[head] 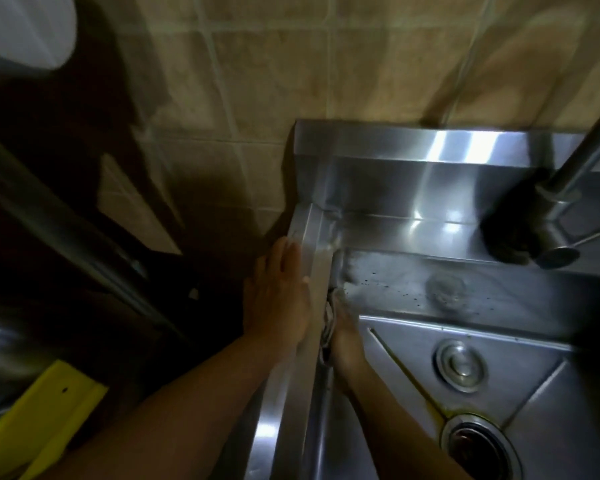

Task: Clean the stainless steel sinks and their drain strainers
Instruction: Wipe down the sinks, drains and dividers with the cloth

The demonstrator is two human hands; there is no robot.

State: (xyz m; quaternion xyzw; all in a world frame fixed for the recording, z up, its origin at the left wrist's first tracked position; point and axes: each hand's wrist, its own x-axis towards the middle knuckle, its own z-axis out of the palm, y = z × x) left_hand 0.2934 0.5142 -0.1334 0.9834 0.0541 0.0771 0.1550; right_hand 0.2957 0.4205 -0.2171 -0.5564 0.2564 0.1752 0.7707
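Two hands at sink [413, 202] left edge. Left hand [278, 299] flat on outer rim, fingers straight, holding nothing. Right hand [343, 337] inside basin against left wall, pressing pale cloth [328, 317]; finger curl hard to tell, blurred. Drain strainer [478, 445] lower right, cut off by frame; round plug [459, 365] above it. Faucet [551, 216] overhangs right. Tiled wall [291, 64] behind. Yellow object [42, 417] lower left, unclear.

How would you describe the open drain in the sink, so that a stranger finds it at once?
Start at the steel sink, right of the two arms. On its floor sit two round fittings. The open drain is the nearer one, at the bottom edge, dark inside; the capped fitting behind it is closed and shiny.
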